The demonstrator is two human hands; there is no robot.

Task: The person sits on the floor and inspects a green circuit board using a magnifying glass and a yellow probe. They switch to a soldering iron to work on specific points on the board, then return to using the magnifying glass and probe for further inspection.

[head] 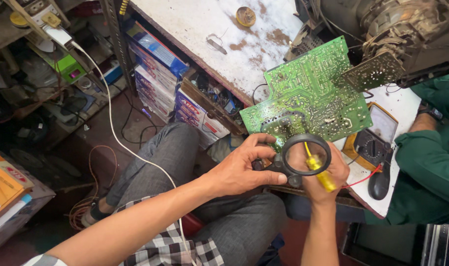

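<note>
Two hands work at the workbench (195, 29) edge. Left hand (239, 170) fingers grasp the black magnifying glass (306, 155) by its handle, lens over the green circuit board (308, 91). Right hand (328, 175) is clenched on a yellow-handled probe (319, 173). Board appears light, stiff, fragile; hold by edges.
</note>
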